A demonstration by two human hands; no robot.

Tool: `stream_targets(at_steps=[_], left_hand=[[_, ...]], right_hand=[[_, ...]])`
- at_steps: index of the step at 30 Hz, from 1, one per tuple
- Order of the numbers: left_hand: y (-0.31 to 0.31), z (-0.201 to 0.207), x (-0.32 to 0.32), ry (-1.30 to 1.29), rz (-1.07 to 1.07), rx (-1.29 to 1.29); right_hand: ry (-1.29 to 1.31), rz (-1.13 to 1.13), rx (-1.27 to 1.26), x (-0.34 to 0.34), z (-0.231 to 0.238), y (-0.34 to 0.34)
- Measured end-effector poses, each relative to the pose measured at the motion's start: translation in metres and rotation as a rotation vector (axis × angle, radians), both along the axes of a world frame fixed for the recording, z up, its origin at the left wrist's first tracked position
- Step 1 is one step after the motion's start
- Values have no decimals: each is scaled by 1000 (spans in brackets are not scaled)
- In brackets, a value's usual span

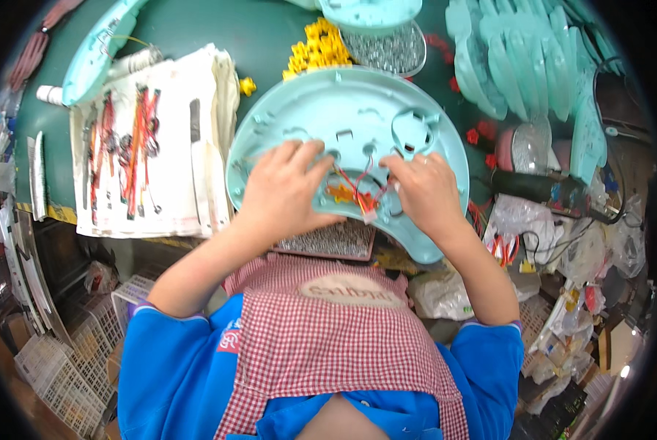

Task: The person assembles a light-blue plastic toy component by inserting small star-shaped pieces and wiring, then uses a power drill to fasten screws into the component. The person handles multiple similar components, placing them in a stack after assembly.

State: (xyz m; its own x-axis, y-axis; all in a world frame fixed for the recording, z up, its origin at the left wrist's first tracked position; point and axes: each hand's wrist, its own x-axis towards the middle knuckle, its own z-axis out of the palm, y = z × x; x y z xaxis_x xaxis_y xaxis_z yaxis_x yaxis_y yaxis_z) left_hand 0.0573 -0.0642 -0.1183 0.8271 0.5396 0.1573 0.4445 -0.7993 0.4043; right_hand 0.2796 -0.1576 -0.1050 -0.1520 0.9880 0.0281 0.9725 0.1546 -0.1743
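Note:
A curved teal plastic shell (357, 95) lies hollow side up in front of me on the bench. My left hand (288, 183) rests over its left part, thumb and fingers apart. Over the right part, my right hand (425, 191) is closed with curled fingers; what they grip is hidden. Between the hands run thin red and dark wires (359, 176), ending in a small white connector (370, 217). Orange-yellow plastic pieces (341, 193) sit beside the wires. A round boss with a dark slot (409, 147) rises at the shell's right.
Wired parts (134, 154) lie on a white cloth (174, 147) at left. Yellow plastic pieces (317, 50) and a tray of small metal parts (387, 50) stand behind the shell. Teal shells (519, 59) are stacked far right, near a dark-handled tool (522, 185). A metal-parts tray (328, 242) sits near me.

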Motion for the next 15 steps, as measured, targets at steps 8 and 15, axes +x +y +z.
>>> stream_targets(at_steps=[8, 15], left_hand=[[-3, -16, -83, -199, -183, 399], [105, 37, -142, -278, 375, 891]], right_hand=[[929, -559, 319, 70, 11, 34], [1070, -412, 528, 75, 27, 77]])
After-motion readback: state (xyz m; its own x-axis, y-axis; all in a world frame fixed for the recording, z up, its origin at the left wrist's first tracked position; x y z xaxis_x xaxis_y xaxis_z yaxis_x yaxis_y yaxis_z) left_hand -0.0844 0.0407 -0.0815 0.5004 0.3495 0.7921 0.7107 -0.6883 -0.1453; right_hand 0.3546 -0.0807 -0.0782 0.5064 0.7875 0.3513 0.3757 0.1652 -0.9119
